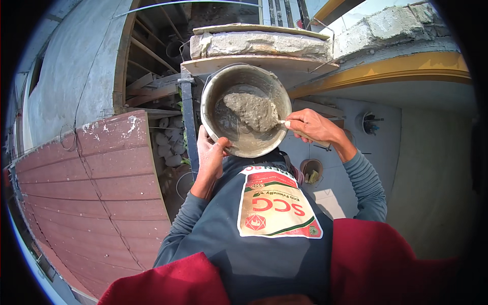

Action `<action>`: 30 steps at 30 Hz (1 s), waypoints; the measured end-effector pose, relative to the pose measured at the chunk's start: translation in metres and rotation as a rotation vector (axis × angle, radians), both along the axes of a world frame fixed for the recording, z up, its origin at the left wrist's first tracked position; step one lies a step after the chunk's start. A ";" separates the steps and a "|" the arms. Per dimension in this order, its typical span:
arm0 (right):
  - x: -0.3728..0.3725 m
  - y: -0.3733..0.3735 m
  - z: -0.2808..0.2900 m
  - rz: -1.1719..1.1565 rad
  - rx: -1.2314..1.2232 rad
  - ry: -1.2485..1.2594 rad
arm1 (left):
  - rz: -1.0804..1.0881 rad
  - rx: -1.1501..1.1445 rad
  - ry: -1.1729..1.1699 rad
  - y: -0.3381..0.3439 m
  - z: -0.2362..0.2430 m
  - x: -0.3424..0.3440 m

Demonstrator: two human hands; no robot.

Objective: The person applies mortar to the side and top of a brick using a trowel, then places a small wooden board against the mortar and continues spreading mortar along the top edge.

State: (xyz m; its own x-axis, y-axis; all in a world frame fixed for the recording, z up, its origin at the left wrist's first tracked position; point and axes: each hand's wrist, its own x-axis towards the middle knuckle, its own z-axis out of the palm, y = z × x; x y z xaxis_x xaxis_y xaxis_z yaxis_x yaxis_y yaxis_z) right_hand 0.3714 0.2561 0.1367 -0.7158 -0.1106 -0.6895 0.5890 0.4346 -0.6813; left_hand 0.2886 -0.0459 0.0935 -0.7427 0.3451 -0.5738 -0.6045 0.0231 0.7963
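Note:
A grey, cement-crusted bucket [207,96] is tilted toward me in front of my torso, with wet grey mortar [246,109] heaped inside. My left hand [210,155] grips its near-left rim, thumb over the edge and fingers along the outside. At the right rim, my right hand [316,127] is closed around the handle of a trowel [281,122]. The trowel's metal neck reaches into the bucket. Its blade is under or behind the mortar, so its outline is hidden.
Beyond the bucket lies a rough concrete ledge [264,46] with boards along it. A yellow beam [386,71] curves off to the right. Reddish-brown corrugated sheeting [91,178] fills the left. Far below on the floor stand a white bucket [364,123] with tools and a brown pail [311,166].

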 end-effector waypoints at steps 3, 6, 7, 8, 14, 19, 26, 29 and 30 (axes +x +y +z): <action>-0.008 0.003 0.009 -0.012 0.031 0.008 | 0.032 0.006 -0.005 0.003 0.001 -0.003; -0.011 0.005 0.012 -0.022 0.010 -0.029 | 0.040 0.000 -0.012 0.004 0.002 -0.003; -0.013 0.004 0.017 -0.011 0.038 -0.017 | 0.038 0.004 -0.023 0.004 0.002 -0.005; -0.016 0.003 0.022 -0.002 0.064 -0.004 | 0.036 0.005 -0.034 0.003 0.002 -0.007; -0.034 0.008 0.066 0.013 -0.018 -0.039 | 0.064 0.081 -0.067 0.002 0.000 -0.007; -0.060 0.023 0.112 0.034 0.009 -0.053 | 0.082 0.088 -0.060 0.000 0.001 -0.014; -0.100 0.064 0.131 0.023 0.165 0.175 | 0.056 0.069 -0.050 -0.005 0.000 -0.020; -0.108 0.082 0.104 0.119 0.647 0.591 | 0.043 0.046 -0.044 -0.005 -0.001 -0.021; -0.109 0.085 0.085 0.124 0.649 0.595 | 0.048 0.050 -0.041 -0.006 -0.001 -0.020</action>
State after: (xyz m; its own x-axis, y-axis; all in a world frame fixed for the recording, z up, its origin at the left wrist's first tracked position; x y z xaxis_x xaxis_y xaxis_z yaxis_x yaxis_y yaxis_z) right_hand 0.2622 0.3410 0.2215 -0.9843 0.0722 -0.1611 0.1392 0.8789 -0.4563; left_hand 0.2688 -0.0522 0.0924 -0.7352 0.3385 -0.5873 -0.6361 -0.0454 0.7702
